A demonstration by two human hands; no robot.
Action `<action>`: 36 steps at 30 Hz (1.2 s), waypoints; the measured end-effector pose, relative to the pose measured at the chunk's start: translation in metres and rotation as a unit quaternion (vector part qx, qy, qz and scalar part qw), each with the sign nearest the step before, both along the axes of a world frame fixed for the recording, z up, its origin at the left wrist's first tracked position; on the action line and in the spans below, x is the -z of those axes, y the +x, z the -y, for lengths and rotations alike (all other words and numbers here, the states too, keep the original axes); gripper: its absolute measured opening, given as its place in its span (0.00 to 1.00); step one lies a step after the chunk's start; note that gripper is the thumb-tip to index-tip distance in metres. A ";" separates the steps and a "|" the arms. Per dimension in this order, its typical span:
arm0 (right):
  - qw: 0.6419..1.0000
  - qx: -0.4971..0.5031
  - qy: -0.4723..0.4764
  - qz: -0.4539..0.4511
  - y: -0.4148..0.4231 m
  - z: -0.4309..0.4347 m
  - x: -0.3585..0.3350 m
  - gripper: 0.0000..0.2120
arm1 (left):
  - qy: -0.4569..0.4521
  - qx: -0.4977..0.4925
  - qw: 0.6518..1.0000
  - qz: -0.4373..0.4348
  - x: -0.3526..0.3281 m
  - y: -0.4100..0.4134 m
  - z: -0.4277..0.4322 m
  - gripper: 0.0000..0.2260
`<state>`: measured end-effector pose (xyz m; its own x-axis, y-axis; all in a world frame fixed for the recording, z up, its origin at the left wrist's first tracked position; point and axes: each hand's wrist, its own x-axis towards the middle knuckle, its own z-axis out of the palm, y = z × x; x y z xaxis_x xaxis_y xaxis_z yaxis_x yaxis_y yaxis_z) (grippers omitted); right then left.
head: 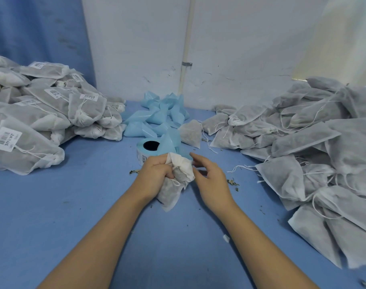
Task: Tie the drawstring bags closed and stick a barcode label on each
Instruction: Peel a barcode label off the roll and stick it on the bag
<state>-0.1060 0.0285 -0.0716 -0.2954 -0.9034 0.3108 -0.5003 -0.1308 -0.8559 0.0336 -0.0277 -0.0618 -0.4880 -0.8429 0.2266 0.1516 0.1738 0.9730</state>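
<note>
Your left grip (155, 172) is clenching the bag (171, 195) round its neck. The fingers are curling tight into the cloth, the gathered mouth is puffing out above your knuckles, and the filled end is reaching down to the blue surface (73, 226). Your right grip (213, 180) is hovering just right of that mouth, fingers loosely spread and bent, pinching nothing I can make out. Whether a fingertip is touching the cloth, I can't tell.

Just beyond the left grip the label roll (150, 147) is lying flat, hole up. Its blue backing (157, 117) is trailing away into a crumpled heap further beyond. A loose bag (190, 132) is lying beyond the right grip, beside the roll.

Well off to the left of both grips the labelled pile (42, 111) is sitting with barcodes showing. Well off to the right is the unlabelled pile (313, 142), with its strings dangling free. Dry crumbs (233, 182) are lying on the surface just right of the right grip.
</note>
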 end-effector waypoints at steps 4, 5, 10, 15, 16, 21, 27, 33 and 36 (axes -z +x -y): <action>0.998 0.001 -0.025 0.052 0.001 0.001 -0.001 0.08 | 0.013 0.001 1.000 0.005 -0.002 0.001 -0.002 0.15; 0.998 0.003 -0.030 0.052 0.000 0.001 -0.001 0.07 | 0.011 0.001 1.000 0.007 -0.002 0.001 -0.002 0.16; 0.995 0.027 -0.056 0.077 -0.001 0.000 -0.001 0.11 | 0.013 -0.018 1.000 0.014 0.001 0.000 0.000 0.19; 0.984 0.087 -0.061 0.144 -0.006 0.002 0.000 0.09 | 0.027 -0.063 0.998 0.016 0.000 -0.004 -0.001 0.15; 0.979 0.112 -0.067 0.155 -0.008 0.002 0.001 0.09 | 0.031 -0.076 0.997 0.013 0.000 -0.005 0.000 0.14; 0.944 0.187 -0.095 0.253 -0.014 0.002 0.001 0.10 | 0.008 -0.114 0.993 0.005 0.001 -0.012 -0.002 0.10; 0.943 0.144 -0.103 0.282 -0.008 -0.002 -0.006 0.09 | -0.003 -0.121 0.993 -0.013 0.002 -0.015 -0.004 0.19; 0.931 0.126 -0.113 0.324 -0.005 -0.006 -0.011 0.08 | 0.025 -0.105 0.992 -0.057 0.002 -0.017 -0.002 0.28; 0.929 0.123 -0.097 0.335 -0.003 -0.006 -0.012 0.10 | 0.017 -0.128 0.989 -0.069 0.001 -0.016 -0.004 0.23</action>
<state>-0.1094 0.0347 -0.0600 -0.6721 -0.7284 0.1331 0.1000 -0.2675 -0.9584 0.0177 -0.0232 -0.0625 -0.2231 -0.9434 0.2455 0.2384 0.1914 0.9521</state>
